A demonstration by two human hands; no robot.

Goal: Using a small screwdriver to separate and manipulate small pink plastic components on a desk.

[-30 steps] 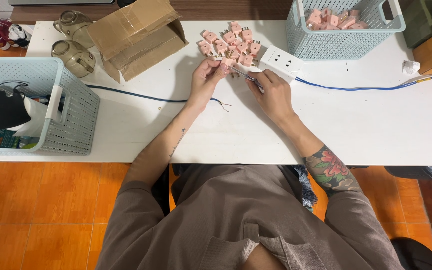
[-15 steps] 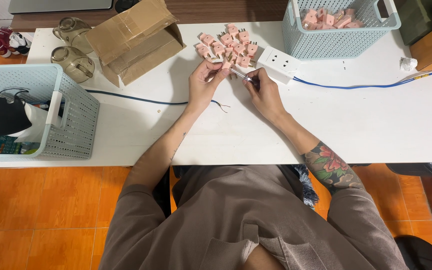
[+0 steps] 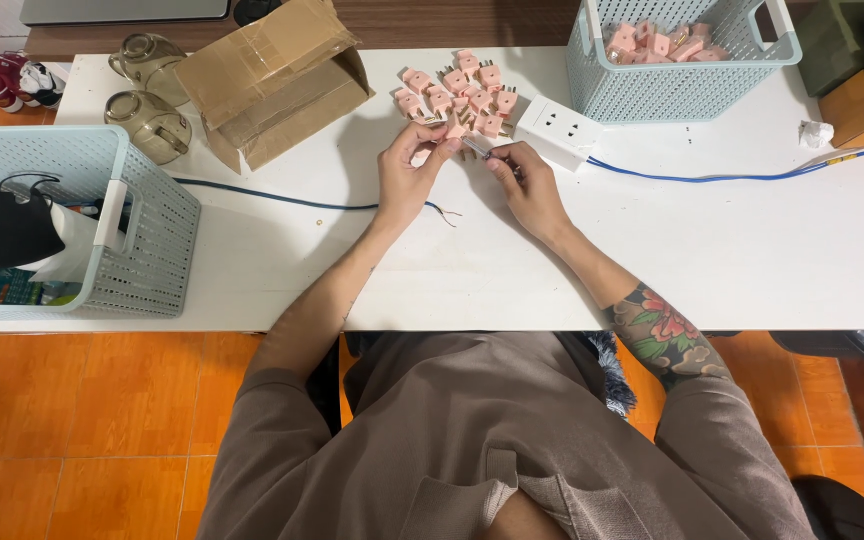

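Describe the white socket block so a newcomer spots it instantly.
On the white table, look below the far basket of pink plugs. The white socket block lies right of the loose pink plug pile, beyond the right hand. It alone trails a blue cable.

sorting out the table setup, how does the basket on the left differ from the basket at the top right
The left basket sits at the table's near left edge and holds dark and mixed items, including something black; the top right basket stands at the far edge and holds pink plugs like the pile by the hands. The left basket is partly cut off by the frame. Both are pale blue perforated plastic with white handles.
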